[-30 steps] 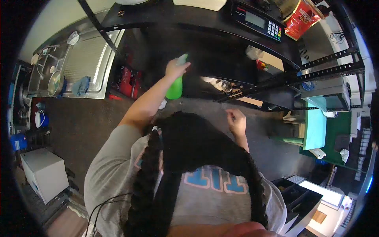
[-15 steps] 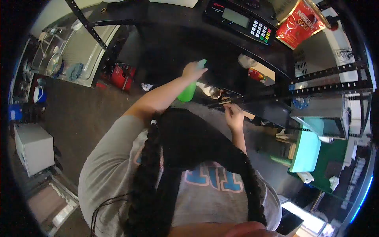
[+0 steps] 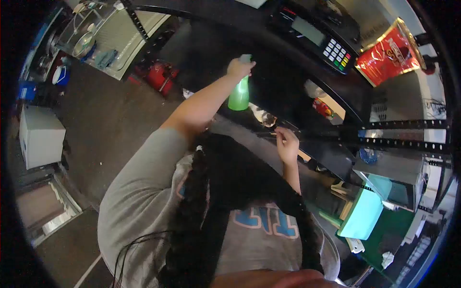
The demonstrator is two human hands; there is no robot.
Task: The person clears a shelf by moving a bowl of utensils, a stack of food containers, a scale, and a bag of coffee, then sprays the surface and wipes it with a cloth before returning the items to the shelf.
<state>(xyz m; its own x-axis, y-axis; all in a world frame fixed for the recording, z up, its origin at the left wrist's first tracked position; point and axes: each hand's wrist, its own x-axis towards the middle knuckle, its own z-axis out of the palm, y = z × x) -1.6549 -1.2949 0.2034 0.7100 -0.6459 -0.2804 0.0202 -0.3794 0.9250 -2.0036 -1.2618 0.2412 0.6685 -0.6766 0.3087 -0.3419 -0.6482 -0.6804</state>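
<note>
A spray bottle [image 3: 238,97] with green liquid stands out against the dark shelf. My left hand [image 3: 239,68] is closed round its neck, just under the pale green spray head. On the right, my right hand [image 3: 288,145] has its fingers curled and pinched at the front edge of the black shelf [image 3: 331,154]; what is between the fingertips, I cannot tell. Just beyond those fingertips lies a crumpled white and brown patterned thing [image 3: 263,116], close to the base of the bottle.
Above the work area sit a black card terminal [image 3: 314,36] with a keypad and a red foil coffee pack [image 3: 390,55]. A steel sink [image 3: 113,41] is at upper left, with a white box [image 3: 42,137] below it. Perforated metal uprights and a turquoise board [image 3: 364,211] flank the right side.
My left hand has raised the spray bottle, and the bottle now hangs more upright. The view has turned slightly. My right hand stays by the shelf edge.
</note>
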